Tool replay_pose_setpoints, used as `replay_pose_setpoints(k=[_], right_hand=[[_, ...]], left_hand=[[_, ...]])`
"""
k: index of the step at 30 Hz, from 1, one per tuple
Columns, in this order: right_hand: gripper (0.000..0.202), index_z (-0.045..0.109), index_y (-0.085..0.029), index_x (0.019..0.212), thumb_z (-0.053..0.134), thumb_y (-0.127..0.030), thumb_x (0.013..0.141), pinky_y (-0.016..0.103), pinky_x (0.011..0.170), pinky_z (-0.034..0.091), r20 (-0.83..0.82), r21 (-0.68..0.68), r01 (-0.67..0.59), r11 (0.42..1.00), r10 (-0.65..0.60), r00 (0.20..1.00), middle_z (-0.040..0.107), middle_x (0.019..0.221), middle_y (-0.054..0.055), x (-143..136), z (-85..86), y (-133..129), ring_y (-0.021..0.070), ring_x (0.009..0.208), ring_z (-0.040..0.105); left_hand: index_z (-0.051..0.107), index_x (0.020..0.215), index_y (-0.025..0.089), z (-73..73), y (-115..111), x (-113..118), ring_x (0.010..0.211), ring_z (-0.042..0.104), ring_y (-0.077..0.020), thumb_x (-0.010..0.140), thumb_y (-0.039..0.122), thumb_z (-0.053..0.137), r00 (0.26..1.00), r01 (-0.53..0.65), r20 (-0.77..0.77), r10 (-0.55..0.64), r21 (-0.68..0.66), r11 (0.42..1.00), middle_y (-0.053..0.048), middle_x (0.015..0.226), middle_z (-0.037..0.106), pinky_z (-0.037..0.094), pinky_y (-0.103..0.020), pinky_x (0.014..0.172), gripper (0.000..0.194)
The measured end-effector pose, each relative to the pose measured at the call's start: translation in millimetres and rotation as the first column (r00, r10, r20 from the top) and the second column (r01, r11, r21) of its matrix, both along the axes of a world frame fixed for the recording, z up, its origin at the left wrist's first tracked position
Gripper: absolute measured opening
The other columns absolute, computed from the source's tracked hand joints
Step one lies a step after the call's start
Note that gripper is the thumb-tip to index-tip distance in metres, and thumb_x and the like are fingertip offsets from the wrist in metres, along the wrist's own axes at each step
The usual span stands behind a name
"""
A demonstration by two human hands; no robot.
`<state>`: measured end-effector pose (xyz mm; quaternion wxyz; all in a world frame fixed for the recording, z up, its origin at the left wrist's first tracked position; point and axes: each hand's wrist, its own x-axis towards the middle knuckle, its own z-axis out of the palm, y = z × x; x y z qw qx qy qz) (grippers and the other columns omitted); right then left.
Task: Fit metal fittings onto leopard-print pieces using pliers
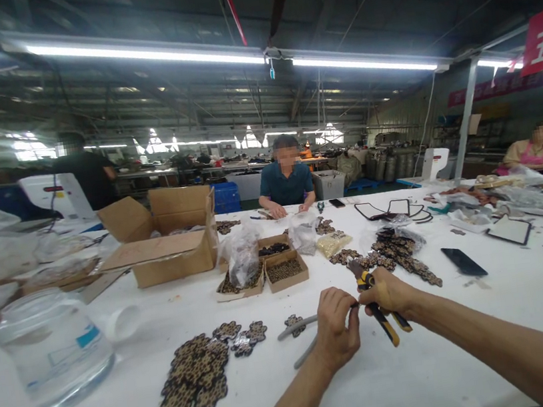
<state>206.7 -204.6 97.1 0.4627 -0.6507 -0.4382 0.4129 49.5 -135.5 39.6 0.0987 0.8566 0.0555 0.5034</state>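
My left hand (338,329) is closed around what look like grey-handled pliers (299,327). Two grey handles stick out to its left, while the jaws are mostly hidden by my fingers. My right hand (390,294) grips pliers with black and yellow handles (388,330), whose dark head points away from me. The fingertips of both hands meet at a small dark thing, too small to make out. Left of my hands lies a pile of patterned flower-shaped pieces (195,376). One flower-shaped piece (294,321) lies partly under a grey handle.
Small open boxes, one with tiny brass-coloured parts (285,269), stand ahead. A large cardboard box (174,264) and a water jug (57,351) are at the left. More patterned pieces (400,253) and a phone (464,261) lie to the right. A person (286,181) sits opposite.
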Motion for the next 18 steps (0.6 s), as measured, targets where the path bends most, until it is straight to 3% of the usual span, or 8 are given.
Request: replay_pose_setpoints(k=[6,11,18], right_hand=[[0.015,0.057,-0.014,0.068,0.067,-0.015,0.058,0.015,0.034,0.035,0.078,-0.115,-0.145,0.983,0.154,0.985,0.060,0.053,-0.001,14,11.9,1,0.0165,0.052,0.066],[0.025,0.059,-0.013,0.082,0.065,-0.018,0.059,0.016,0.036,0.032,0.033,-0.038,-0.120,0.992,0.121,0.992,0.061,0.053,-0.001,8,12.8,-2,0.0152,0.049,0.062],[0.024,0.058,-0.014,0.083,0.064,-0.017,0.060,0.018,0.037,0.027,-0.034,0.087,-0.048,0.995,0.051,0.998,0.062,0.052,0.000,4,-5.0,-5,0.0134,0.044,0.056]], left_hand=[[0.059,0.096,0.016,3.7,4,-1,0.085,0.054,-0.0212,0.090,0.011,0.048,0.997,0.041,-0.062,-0.038,0.038,0.998,-0.009,0.087,0.061,0.041,-0.040,0.080,0.014],[0.060,0.096,0.016,5.0,5,-2,0.086,0.054,-0.0208,0.089,0.011,0.049,0.998,0.029,-0.052,-0.027,0.029,0.999,-0.008,0.088,0.062,0.041,-0.040,0.080,0.014],[0.059,0.094,0.017,3.4,4,0,0.084,0.054,-0.0206,0.089,0.014,0.051,0.999,0.036,-0.026,-0.037,-0.050,0.998,-0.007,0.086,0.061,0.041,-0.039,0.079,0.010]])
